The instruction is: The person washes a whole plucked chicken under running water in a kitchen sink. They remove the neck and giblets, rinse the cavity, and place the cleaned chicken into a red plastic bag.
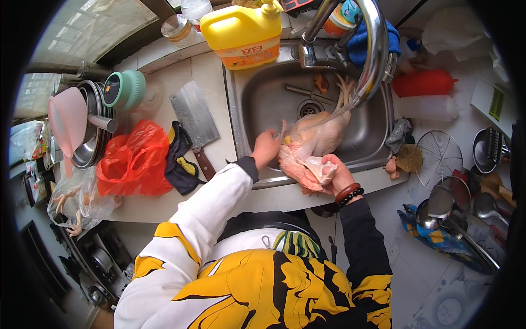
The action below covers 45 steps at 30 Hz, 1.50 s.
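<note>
A raw plucked chicken (318, 131) lies across the steel sink (263, 90), its feet toward the tap and its opened end over the front rim. My right hand (340, 176) grips the chicken at the pale, cut end nearest me. My left hand (266, 149) is at the bird's left side, fingertips close against it; whether they pinch anything is hidden. From the curved chrome faucet (372, 53) a clear stream of water runs onto the chicken. Behind the bird, near the drain (310, 109), lie a metal utensil (306, 93) and a small reddish-brown scrap (321, 83).
Left of the sink lie a cleaver (195, 113), dark cloth item (181, 160), red plastic bag (133, 162) and clear bag with poultry feet (84, 201). A yellow detergent jug (246, 35) stands behind. On the right are a wire strainer (439, 158), sponge (409, 158) and several ladles.
</note>
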### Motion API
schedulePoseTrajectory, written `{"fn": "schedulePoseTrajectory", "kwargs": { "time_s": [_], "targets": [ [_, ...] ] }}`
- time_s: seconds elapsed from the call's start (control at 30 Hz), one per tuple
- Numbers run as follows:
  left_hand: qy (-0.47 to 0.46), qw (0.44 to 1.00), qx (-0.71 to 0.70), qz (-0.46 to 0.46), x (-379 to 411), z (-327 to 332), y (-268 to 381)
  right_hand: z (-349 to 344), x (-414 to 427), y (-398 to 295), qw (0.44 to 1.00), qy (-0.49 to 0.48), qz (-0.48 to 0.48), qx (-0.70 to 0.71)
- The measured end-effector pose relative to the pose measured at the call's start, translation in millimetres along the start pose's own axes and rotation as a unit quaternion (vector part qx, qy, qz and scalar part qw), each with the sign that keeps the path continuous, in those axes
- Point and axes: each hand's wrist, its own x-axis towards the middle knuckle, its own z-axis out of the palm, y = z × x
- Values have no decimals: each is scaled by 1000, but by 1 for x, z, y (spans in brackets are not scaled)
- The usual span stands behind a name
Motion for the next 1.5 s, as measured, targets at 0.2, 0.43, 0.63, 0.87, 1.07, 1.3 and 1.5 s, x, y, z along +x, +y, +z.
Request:
{"fn": "schedulePoseTrajectory", "kwargs": {
  "time_s": [0.2, 0.43, 0.63, 0.87, 1.07, 1.3, 1.5],
  "targets": [
    [-137, 945, -266, -132, 29, 101, -49, -31, -29, -29, 1000, 19, 19, 5],
    [-207, 911, -328, -136, 31, 100, -2, -77, -38, -33, 1000, -1, 6, -1],
    [-202, 893, -383, -121, 42, 133, -35, -81, -21, -43, 999, 10, 19, -28],
    [-12, 897, -419, -138, -1, 49, 6, -119, -11, -33, 1000, 0, 5, -24],
    [34, 950, -306, -58, -26, 15, -14, -125, -1, -46, 994, -9, 22, -105],
    [67, 960, -270, -42, -64, -23, 6, -122, 16, -64, 915, -56, 9, -400],
    [70, 971, -222, 53, -89, -50, 26, -89, 35, -82, 883, -64, 110, -452]
  ]
}}
